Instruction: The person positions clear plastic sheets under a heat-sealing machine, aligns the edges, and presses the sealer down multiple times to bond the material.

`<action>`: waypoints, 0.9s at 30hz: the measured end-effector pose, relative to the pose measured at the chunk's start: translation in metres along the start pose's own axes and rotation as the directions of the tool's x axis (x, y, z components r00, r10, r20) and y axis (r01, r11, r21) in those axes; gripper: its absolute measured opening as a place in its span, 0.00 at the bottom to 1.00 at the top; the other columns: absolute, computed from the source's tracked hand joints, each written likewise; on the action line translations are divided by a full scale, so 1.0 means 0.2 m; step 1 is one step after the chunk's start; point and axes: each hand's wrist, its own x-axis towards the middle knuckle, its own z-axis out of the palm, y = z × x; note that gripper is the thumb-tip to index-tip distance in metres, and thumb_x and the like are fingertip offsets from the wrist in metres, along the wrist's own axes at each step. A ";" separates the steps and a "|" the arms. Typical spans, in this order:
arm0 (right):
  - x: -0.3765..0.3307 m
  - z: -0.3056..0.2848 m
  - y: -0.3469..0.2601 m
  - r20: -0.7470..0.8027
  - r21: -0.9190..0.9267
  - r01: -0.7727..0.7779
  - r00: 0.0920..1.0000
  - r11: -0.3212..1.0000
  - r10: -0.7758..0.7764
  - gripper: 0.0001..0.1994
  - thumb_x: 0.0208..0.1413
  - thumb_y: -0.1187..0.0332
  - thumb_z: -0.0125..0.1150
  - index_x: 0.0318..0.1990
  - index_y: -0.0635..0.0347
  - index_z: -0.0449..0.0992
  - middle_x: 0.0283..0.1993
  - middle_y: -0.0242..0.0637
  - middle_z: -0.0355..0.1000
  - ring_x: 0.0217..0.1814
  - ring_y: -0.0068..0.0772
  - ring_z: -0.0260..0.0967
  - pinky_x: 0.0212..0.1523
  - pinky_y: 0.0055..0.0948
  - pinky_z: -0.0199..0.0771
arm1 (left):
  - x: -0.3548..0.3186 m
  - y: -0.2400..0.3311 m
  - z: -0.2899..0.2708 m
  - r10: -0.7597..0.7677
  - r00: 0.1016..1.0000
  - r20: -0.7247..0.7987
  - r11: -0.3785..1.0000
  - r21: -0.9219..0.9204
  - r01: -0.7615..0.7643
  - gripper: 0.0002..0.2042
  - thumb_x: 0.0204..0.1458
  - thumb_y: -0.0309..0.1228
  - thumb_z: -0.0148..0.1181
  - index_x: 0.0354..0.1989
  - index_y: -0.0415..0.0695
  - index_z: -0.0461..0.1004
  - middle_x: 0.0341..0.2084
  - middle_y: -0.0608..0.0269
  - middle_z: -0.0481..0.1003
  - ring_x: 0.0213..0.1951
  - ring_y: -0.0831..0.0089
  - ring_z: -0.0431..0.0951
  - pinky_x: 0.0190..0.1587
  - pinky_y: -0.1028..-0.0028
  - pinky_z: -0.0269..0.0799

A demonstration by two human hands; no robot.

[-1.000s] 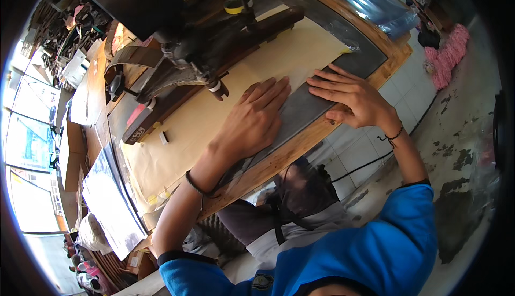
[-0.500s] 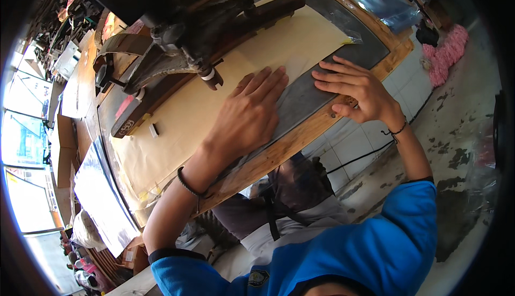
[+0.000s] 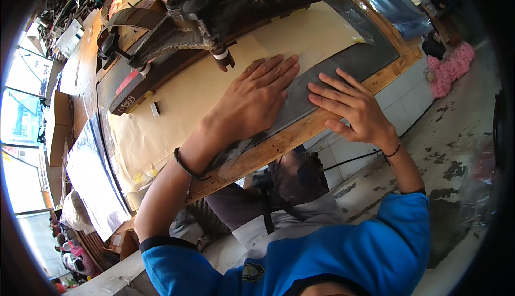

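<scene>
A long tan paper sheet (image 3: 177, 105) lies on a dark grey flat surface (image 3: 322, 73) edged with wood. My left hand (image 3: 255, 100) rests palm down near the sheet's close edge, fingers stretched out and pointing to the far right. To its right, my right hand (image 3: 354, 108) is spread, its fingertips above or on the bare grey surface and its thumb over the wooden edge (image 3: 289, 140). Neither hand holds anything. Beyond my left hand, a dark metal clamp arm (image 3: 171, 41) stands over a long dark bar (image 3: 188, 65) lying across the sheet's far side.
A small pale block (image 3: 155, 109) sits on the sheet's left part. Clear plastic film (image 3: 362, 30) covers its far right corner. At left are a shiny white sheet (image 3: 96, 183) and a cardboard box (image 3: 59, 129); at right, blue plastic (image 3: 397, 6) and a pink fluffy bundle (image 3: 450, 70).
My right hand has shifted left and a little toward me over the surface. My left hand stays flat on the sheet at about the same spot. The whole view has shifted slightly.
</scene>
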 end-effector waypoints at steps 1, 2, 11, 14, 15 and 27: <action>-0.01 0.00 0.00 0.000 0.008 0.007 1.000 1.000 -0.007 0.26 0.68 0.46 0.53 0.64 0.50 0.77 0.71 0.33 0.70 0.77 0.41 0.61 0.78 0.53 0.53 | 0.00 -0.01 0.00 0.012 1.000 0.003 1.000 -0.007 -0.012 0.27 0.65 0.30 0.52 0.73 0.39 0.62 0.73 0.51 0.62 0.73 0.51 0.61 0.74 0.55 0.55; -0.01 -0.01 0.01 -0.008 0.015 0.012 1.000 1.000 -0.012 0.25 0.67 0.47 0.54 0.64 0.50 0.78 0.71 0.33 0.70 0.77 0.42 0.61 0.78 0.53 0.53 | 0.01 -0.02 -0.01 0.024 1.000 0.007 1.000 -0.014 -0.024 0.27 0.65 0.30 0.52 0.73 0.40 0.62 0.73 0.51 0.62 0.72 0.51 0.61 0.73 0.55 0.55; 0.06 0.09 -0.24 0.006 -0.013 0.029 1.000 0.999 -0.029 0.31 0.63 0.42 0.59 0.68 0.48 0.72 0.74 0.31 0.66 0.79 0.41 0.58 0.79 0.54 0.52 | 0.00 -0.06 0.02 0.086 0.995 -0.051 0.996 0.016 -0.085 0.25 0.66 0.31 0.50 0.71 0.38 0.64 0.71 0.50 0.65 0.72 0.52 0.62 0.73 0.56 0.55; 0.02 0.10 -0.23 -0.020 -0.034 0.029 0.999 0.999 -0.029 0.31 0.63 0.41 0.58 0.68 0.47 0.73 0.74 0.31 0.66 0.79 0.41 0.57 0.78 0.55 0.52 | 0.00 -0.07 0.03 0.092 0.994 -0.065 0.996 0.027 -0.091 0.24 0.66 0.31 0.50 0.70 0.38 0.65 0.70 0.51 0.65 0.71 0.52 0.63 0.74 0.56 0.55; 0.00 0.10 -0.22 -0.008 -0.037 0.031 0.999 0.999 -0.031 0.31 0.63 0.41 0.58 0.68 0.47 0.73 0.74 0.30 0.67 0.79 0.41 0.57 0.78 0.56 0.52 | -0.01 -0.07 0.03 0.093 0.993 -0.069 0.995 0.027 -0.092 0.24 0.66 0.31 0.50 0.70 0.38 0.65 0.70 0.51 0.66 0.71 0.52 0.63 0.74 0.56 0.55; 0.03 -0.09 -0.13 -0.130 0.161 -0.082 0.986 0.984 0.103 0.18 0.65 0.55 0.64 0.53 0.56 0.83 0.60 0.39 0.78 0.65 0.46 0.73 0.68 0.46 0.68 | -0.02 -0.08 0.08 0.044 0.985 -0.164 0.993 -0.105 -0.062 0.24 0.65 0.37 0.57 0.66 0.37 0.69 0.66 0.48 0.69 0.68 0.51 0.67 0.70 0.56 0.63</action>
